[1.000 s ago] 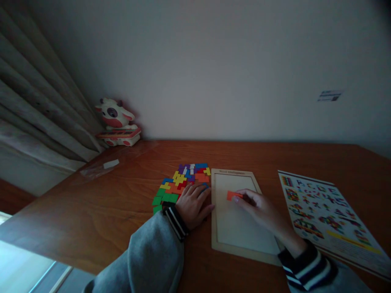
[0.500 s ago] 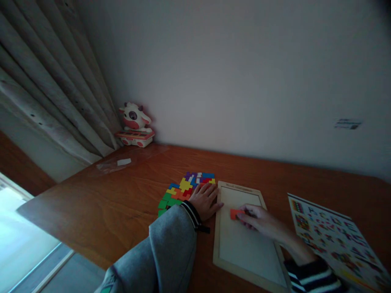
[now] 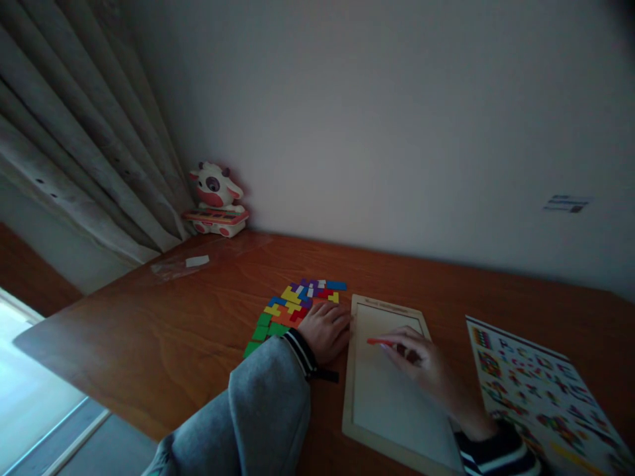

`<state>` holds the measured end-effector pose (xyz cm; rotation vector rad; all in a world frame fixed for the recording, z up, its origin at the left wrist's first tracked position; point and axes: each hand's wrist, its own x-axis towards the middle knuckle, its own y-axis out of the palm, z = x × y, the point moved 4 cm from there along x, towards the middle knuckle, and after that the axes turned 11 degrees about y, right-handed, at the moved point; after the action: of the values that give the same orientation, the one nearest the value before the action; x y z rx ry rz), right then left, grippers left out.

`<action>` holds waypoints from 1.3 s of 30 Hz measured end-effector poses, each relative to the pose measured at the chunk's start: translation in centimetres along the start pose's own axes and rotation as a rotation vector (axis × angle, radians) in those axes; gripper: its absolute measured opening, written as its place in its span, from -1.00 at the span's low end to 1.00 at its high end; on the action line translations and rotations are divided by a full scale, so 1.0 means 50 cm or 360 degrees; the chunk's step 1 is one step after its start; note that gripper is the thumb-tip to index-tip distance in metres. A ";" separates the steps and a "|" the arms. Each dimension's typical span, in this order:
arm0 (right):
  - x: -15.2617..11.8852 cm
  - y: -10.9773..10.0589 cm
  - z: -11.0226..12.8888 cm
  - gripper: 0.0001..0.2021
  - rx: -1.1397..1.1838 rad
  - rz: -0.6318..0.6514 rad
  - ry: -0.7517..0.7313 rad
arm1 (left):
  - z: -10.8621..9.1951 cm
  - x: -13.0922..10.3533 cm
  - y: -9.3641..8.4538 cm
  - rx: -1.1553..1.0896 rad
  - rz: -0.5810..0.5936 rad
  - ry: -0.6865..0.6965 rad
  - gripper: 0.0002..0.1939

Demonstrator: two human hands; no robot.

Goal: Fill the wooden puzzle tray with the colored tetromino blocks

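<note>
Head view: an orange piece (image 3: 374, 342) juts from pinching right fingers (image 3: 403, 339)

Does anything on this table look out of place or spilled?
Just one small oddity: the clear plastic at the table's left, near the toy cow. It looks like a stray wrapper, lying apart from the colored pieces and board. I see nothing spilled or damaged.

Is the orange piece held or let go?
Held: the right hand pinches one end of the orange piece over the framed board.
</note>
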<state>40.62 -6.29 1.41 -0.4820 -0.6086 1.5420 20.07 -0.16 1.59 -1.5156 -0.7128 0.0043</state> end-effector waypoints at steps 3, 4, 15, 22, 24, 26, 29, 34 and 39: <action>-0.013 0.001 0.027 -0.75 -0.0212 -0.0031 -0.0276 | -0.015 0.003 -0.003 -0.0073 -0.0023 0.0151 -0.67; -0.016 0.004 0.033 -0.74 -0.0276 -0.0030 -0.0341 | -0.020 0.002 -0.001 -0.0091 -0.0014 0.0205 -0.67; -0.032 0.020 0.038 -0.71 -0.0495 0.0203 -0.0304 | -0.027 -0.007 0.015 -0.0103 0.0069 0.0315 -0.70; -0.035 0.032 0.046 -0.79 -0.0497 0.0339 -0.0253 | -0.028 -0.007 0.015 -0.0059 0.0115 0.0315 -0.68; -0.043 0.042 0.061 -0.80 -0.0472 0.0437 -0.0288 | -0.029 -0.008 0.016 -0.0048 0.0136 0.0311 -0.68; -0.050 0.051 0.074 -0.79 -0.0434 0.0504 -0.0311 | -0.030 -0.007 0.016 -0.0047 0.0157 0.0302 -0.68; -0.056 0.065 0.086 -0.81 -0.0396 0.0568 -0.0327 | -0.031 -0.007 0.014 -0.0050 0.0174 0.0283 -0.69; -0.053 0.079 0.081 -0.80 -0.0371 0.0546 -0.0299 | -0.035 -0.006 0.011 -0.0039 0.0178 0.0298 -0.69; -0.051 0.092 0.071 -0.70 -0.0369 0.0458 -0.0208 | -0.033 -0.007 0.012 -0.0044 0.0184 0.0303 -0.68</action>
<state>34.97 -9.18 1.05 -0.6713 -0.8538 1.7947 20.74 -1.72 1.08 -1.5584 -0.4744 -0.0618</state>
